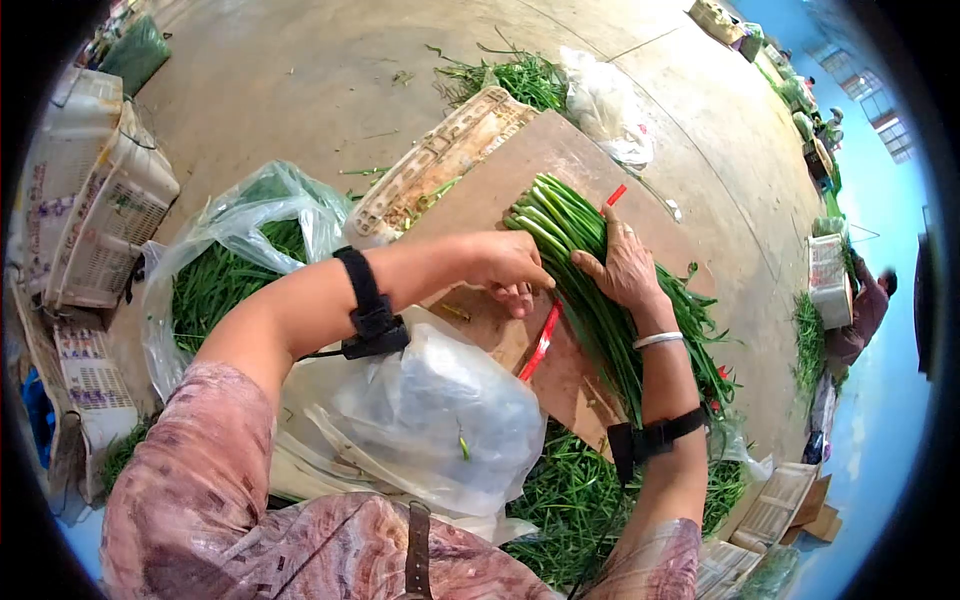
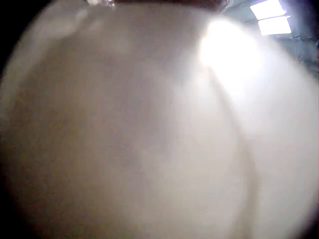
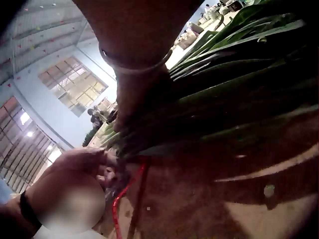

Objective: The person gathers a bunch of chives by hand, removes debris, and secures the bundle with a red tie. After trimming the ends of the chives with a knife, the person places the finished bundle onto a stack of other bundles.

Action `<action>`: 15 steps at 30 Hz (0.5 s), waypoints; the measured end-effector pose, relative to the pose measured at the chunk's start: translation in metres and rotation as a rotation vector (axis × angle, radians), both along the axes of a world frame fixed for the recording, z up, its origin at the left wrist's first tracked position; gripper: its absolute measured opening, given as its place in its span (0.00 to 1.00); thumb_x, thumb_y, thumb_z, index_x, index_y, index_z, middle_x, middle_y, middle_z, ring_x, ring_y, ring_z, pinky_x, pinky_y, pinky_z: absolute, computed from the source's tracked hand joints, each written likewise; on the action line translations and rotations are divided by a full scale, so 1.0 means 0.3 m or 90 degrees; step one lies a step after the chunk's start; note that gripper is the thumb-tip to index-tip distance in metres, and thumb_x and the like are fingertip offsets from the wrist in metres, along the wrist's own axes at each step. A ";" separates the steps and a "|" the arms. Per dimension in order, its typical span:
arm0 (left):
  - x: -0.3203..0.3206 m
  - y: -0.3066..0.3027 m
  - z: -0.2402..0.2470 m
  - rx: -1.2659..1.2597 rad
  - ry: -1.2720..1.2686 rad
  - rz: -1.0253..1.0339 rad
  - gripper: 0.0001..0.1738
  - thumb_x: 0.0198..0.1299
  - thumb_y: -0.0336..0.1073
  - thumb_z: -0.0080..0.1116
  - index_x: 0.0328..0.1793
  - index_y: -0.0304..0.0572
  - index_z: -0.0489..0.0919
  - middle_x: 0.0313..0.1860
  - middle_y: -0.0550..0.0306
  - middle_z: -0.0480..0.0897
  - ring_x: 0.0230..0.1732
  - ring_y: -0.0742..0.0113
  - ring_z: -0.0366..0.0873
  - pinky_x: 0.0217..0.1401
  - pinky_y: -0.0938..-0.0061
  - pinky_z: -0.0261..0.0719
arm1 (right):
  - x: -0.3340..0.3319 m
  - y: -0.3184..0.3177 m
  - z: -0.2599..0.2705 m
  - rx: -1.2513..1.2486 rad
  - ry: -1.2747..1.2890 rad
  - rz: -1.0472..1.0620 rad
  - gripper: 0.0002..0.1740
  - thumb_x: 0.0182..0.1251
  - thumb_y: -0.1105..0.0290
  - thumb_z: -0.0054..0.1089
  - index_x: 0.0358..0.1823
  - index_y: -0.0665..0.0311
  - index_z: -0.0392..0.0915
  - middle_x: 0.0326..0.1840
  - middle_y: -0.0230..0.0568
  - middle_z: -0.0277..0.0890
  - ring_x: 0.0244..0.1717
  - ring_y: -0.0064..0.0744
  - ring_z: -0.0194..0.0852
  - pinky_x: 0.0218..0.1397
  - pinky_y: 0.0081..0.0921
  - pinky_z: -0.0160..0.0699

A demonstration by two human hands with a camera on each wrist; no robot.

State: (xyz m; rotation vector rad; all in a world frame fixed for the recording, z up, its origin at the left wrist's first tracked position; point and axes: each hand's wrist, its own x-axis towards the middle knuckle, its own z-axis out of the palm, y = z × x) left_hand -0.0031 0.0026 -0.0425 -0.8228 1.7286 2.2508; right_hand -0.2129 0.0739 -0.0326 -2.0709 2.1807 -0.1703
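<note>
A bundle of long green stalks [image 1: 560, 225] with pale ends lies across a brown board [image 1: 485, 205]. My right hand [image 1: 625, 265] lies over the bundle and grips it, thumb across the top, fingers bent toward the far side. A red tie strip [image 1: 540, 345] runs beneath the bundle; its far end shows past my right fingertips. At the bundle's near side is my left hand [image 1: 505, 265], fingers curled, index fingertip right by the strip; I cannot tell whether it pinches it. In the right wrist view the left hand [image 3: 84, 162] is beside the strip [image 3: 119, 204].
A clear plastic bag [image 1: 430, 410] bulges under my left forearm and fills the left wrist view. Loose greens [image 1: 570, 500] lie below the board. A bag of greens [image 1: 240, 260] and stacked crates [image 1: 110, 200] stand at left. A crate [image 1: 450, 150] adjoins the board.
</note>
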 end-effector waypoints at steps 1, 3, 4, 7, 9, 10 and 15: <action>0.021 -0.014 0.032 -0.090 0.006 -0.026 0.15 0.62 0.39 0.54 0.39 0.30 0.75 0.28 0.46 0.83 0.22 0.69 0.82 0.17 0.83 0.70 | 0.003 -0.002 0.001 0.005 -0.013 -0.003 0.56 0.50 0.28 0.49 0.69 0.65 0.49 0.59 0.59 0.64 0.61 0.54 0.63 0.60 0.49 0.61; 0.045 -0.055 0.092 -0.192 0.090 0.091 0.11 0.58 0.36 0.56 0.39 0.35 0.79 0.29 0.51 0.84 0.24 0.71 0.81 0.24 0.80 0.73 | 0.005 0.003 0.001 0.008 -0.026 -0.013 0.57 0.50 0.28 0.49 0.69 0.65 0.49 0.59 0.59 0.64 0.61 0.54 0.63 0.60 0.48 0.61; 0.031 -0.090 0.088 -0.415 0.167 0.171 0.10 0.55 0.34 0.57 0.39 0.35 0.79 0.26 0.50 0.83 0.25 0.66 0.81 0.26 0.75 0.75 | 0.005 0.005 -0.004 0.007 -0.018 -0.012 0.57 0.49 0.27 0.49 0.69 0.65 0.50 0.59 0.58 0.64 0.61 0.54 0.63 0.60 0.48 0.62; -0.033 -0.190 0.027 -0.841 0.261 0.294 0.13 0.49 0.32 0.59 0.42 0.42 0.80 0.29 0.49 0.82 0.34 0.53 0.81 0.39 0.66 0.77 | 0.014 0.005 0.002 -0.002 -0.008 -0.011 0.56 0.49 0.27 0.49 0.68 0.65 0.52 0.59 0.57 0.65 0.60 0.54 0.64 0.59 0.47 0.62; -0.057 -0.219 0.012 -0.934 0.280 0.256 0.13 0.49 0.32 0.58 0.43 0.43 0.80 0.31 0.48 0.82 0.35 0.51 0.80 0.40 0.64 0.77 | 0.017 0.007 -0.002 -0.011 -0.016 -0.012 0.56 0.49 0.27 0.50 0.68 0.65 0.53 0.58 0.55 0.66 0.60 0.52 0.64 0.59 0.49 0.62; -0.071 -0.232 0.001 -0.940 0.208 0.181 0.13 0.49 0.31 0.59 0.43 0.45 0.79 0.34 0.50 0.81 0.38 0.50 0.79 0.42 0.64 0.77 | 0.014 0.008 -0.003 -0.007 -0.015 -0.017 0.56 0.49 0.27 0.50 0.68 0.65 0.53 0.58 0.55 0.66 0.60 0.52 0.64 0.59 0.49 0.62; -0.063 -0.244 0.030 -1.138 0.225 0.031 0.10 0.48 0.31 0.59 0.39 0.49 0.78 0.31 0.58 0.79 0.39 0.58 0.78 0.41 0.68 0.76 | 0.006 0.007 -0.010 -0.009 -0.024 -0.017 0.56 0.49 0.27 0.49 0.68 0.64 0.53 0.57 0.56 0.66 0.59 0.52 0.64 0.58 0.51 0.61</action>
